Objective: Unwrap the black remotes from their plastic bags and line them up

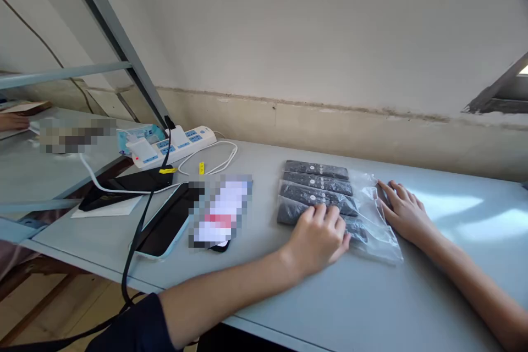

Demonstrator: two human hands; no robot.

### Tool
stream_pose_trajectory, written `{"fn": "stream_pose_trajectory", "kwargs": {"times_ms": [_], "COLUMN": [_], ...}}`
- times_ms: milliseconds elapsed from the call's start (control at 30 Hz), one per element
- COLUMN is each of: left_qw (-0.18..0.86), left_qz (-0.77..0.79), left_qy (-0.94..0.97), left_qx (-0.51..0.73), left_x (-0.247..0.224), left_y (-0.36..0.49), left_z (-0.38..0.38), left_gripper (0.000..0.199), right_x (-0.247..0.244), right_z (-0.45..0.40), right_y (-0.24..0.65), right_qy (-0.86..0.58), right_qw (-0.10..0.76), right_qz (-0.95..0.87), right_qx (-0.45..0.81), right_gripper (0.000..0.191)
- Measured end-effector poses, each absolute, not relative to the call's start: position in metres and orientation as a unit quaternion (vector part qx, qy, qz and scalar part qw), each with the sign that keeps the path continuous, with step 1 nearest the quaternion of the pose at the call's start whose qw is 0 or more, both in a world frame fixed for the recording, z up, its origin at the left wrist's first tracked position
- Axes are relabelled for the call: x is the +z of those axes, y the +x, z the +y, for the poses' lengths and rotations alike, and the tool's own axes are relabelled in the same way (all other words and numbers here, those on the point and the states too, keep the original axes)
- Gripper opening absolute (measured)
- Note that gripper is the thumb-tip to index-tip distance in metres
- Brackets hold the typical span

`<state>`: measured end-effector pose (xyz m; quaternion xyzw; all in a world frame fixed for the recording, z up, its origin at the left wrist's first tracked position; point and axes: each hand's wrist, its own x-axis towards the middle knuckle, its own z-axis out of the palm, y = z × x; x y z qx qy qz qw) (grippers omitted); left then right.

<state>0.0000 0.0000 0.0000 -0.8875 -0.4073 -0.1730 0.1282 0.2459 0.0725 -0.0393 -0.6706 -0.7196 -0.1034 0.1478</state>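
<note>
Several dark remote controls [317, 182] in clear plastic bags lie side by side on the grey table, forming a column. My left hand [315, 239] is over the nearest remote control [290, 212], its fingers curled onto it through the plastic and hiding its middle. The loose bag end [381, 245] spreads to the right, crumpled and see-through. My right hand [406, 212] lies flat on the table with fingers apart, its fingertips beside or touching the right edge of the bags.
Left of the bags lie a phone with a lit, blurred screen [223, 212], a light-cased phone [167, 223] and another dark phone [124, 187]. Behind them sits a white power strip [177, 146] with cables. A black strap [138, 236] hangs over the edge; another person's hand [13, 121] shows far left.
</note>
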Motion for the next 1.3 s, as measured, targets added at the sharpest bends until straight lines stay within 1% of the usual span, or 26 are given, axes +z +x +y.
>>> {"fn": "stream_pose_trajectory", "kwargs": {"times_ms": [67,133,267,333,367,433,533,600,667,767,867,967,1067,1200,1300], "left_qw": [0.139,0.139,0.111,0.107,0.11,0.116,0.111,0.101,0.097,0.097,0.094,0.079,0.05,0.018,0.019], "left_qz": [-0.377,-0.341,-0.267,-0.255,-0.253,-0.248,-0.223,-0.207,-0.203,-0.207,-0.21,-0.227,-0.276,-0.359,-0.417], "left_qy": [-0.9,-0.915,-0.945,-0.949,-0.949,-0.95,-0.959,-0.966,-0.969,-0.969,-0.968,-0.964,-0.954,-0.931,-0.907], "left_qx": [-0.17,-0.165,-0.155,-0.155,-0.154,-0.151,-0.132,-0.115,-0.1,-0.092,-0.1,-0.109,-0.101,-0.07,-0.063], "left_x": [-0.005,-0.005,-0.001,-0.001,-0.001,0.0,0.003,0.005,0.007,0.005,0.001,-0.002,-0.003,-0.002,-0.001], "left_y": [0.005,0.007,0.008,0.01,0.011,0.012,0.01,0.008,0.007,0.007,0.007,0.007,0.007,0.009,0.01], "left_z": [-0.008,-0.012,-0.014,-0.016,-0.017,-0.02,-0.021,-0.021,-0.02,-0.018,-0.014,-0.012,-0.012,-0.015,-0.017], "left_gripper": [0.032,0.033,0.031,0.028,0.027,0.025,0.03,0.034,0.035,0.035,0.038,0.046,0.052,0.051,0.052], "right_x": [-0.033,-0.025,-0.004,0.006,0.011,0.018,0.026,0.031,0.033,0.032,0.027,0.023,0.02,0.008,-0.009], "right_z": [0.072,0.072,0.07,0.07,0.07,0.071,0.077,0.084,0.09,0.096,0.092,0.082,0.072,0.062,0.061], "right_y": [0.245,0.244,0.24,0.23,0.223,0.203,0.163,0.138,0.119,0.105,0.106,0.115,0.127,0.15,0.181], "right_qy": [-0.676,-0.677,-0.645,-0.6,-0.572,-0.517,-0.461,-0.44,-0.422,-0.409,-0.434,-0.486,-0.546,-0.635,-0.663], "right_qw": [0.134,0.141,0.227,0.235,0.218,0.153,0.066,0.036,0.023,-0.003,0.002,0.012,0.009,0.016,0.034], "right_qz": [-0.719,-0.718,-0.725,-0.761,-0.788,-0.841,-0.885,-0.896,-0.905,-0.908,-0.895,-0.869,-0.835,-0.772,-0.747], "right_qx": [-0.094,-0.081,-0.082,-0.082,-0.075,-0.048,0.009,0.036,0.05,0.09,0.104,0.089,0.07,0.023,-0.023], "right_gripper": [0.062,0.06,0.057,0.055,0.055,0.057,0.069,0.079,0.087,0.086,0.082,0.079,0.075,0.072,0.068]}}
